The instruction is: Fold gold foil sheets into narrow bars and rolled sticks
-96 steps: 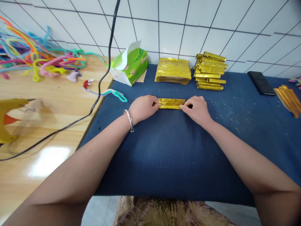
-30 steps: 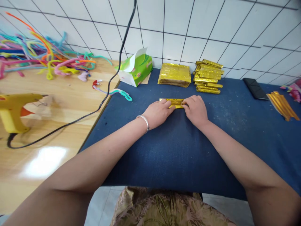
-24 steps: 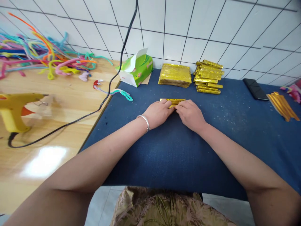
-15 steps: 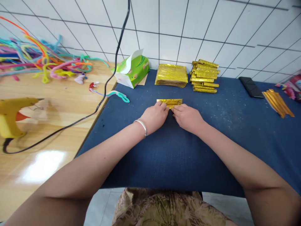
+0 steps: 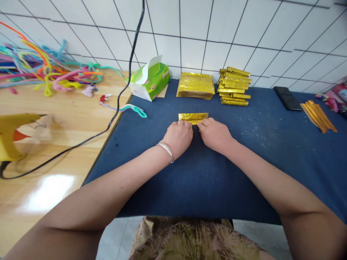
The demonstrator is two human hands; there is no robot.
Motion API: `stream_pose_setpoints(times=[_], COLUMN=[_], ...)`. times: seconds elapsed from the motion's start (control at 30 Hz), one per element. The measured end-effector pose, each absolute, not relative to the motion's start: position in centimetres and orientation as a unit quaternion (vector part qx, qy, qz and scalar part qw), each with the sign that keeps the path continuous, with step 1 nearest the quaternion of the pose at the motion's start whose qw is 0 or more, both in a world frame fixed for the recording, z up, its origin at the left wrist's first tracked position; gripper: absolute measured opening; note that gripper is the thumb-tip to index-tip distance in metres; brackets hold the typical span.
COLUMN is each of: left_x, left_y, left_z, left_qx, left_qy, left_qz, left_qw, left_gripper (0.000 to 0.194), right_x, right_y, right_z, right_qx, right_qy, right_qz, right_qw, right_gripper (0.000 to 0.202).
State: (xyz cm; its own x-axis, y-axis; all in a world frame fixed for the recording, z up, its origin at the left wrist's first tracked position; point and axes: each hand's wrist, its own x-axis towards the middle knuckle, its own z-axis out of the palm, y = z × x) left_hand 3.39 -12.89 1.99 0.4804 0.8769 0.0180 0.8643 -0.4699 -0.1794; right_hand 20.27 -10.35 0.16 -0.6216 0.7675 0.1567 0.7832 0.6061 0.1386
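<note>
A narrow piece of gold foil paper lies on the dark blue cloth in front of me. My left hand has its curled fingers on the near left edge of this paper. On the near right edge, my right hand grips with fingers pressed together. A small gap separates the two hands. Behind the paper sits a flat stack of gold sheets, and right of that stack is a pile of rolled gold strips.
A green tissue box stands at the cloth's back left. A black cable crosses the wooden table to a yellow glue gun. Pipe cleaners lie back left; a phone and folded gold strips lie right.
The view has shifted slightly. My left hand's fingers have drawn back to the near edge and curled more, showing more of the gold paper. My right hand stays at its edge.
</note>
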Motion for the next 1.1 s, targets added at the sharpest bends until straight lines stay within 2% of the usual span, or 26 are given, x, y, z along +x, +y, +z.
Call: stream_pose_setpoints(times=[0.33,0.63,0.87,1.0,1.1], left_x=[3.6,1.6,0.4,-0.6,-1.2], left_y=[-13.3,-10.9,-9.2,-7.5,-6.7], left_z=[1.9,1.8,1.1,-0.4,-0.9], left_qx=[-0.853,-0.854,-0.851,-0.885,-0.907], left_qy=[-0.513,-0.518,-0.523,-0.443,-0.382], left_qz=[0.045,0.017,-0.041,-0.117,-0.14], left_qw=[0.088,0.054,0.018,-0.079,-0.11], left_gripper=[0.037,0.027,0.027,0.015,0.014], right_x=[20.2,19.4,17.1,16.6,17.2], right_y=[-10.9,-12.5,-16.2,-17.1,-16.1], right_z=[-0.1,0.7,0.9,0.3,0.2], right_qx=[-0.45,-0.464,-0.336,-0.265,-0.222], right_qy=[-0.885,-0.88,-0.938,-0.953,-0.955], right_qz=[-0.116,-0.093,-0.02,0.004,0.051], right_qw=[0.03,0.053,0.084,0.146,0.191], right_gripper=[0.028,0.026,0.022,0.024,0.025])
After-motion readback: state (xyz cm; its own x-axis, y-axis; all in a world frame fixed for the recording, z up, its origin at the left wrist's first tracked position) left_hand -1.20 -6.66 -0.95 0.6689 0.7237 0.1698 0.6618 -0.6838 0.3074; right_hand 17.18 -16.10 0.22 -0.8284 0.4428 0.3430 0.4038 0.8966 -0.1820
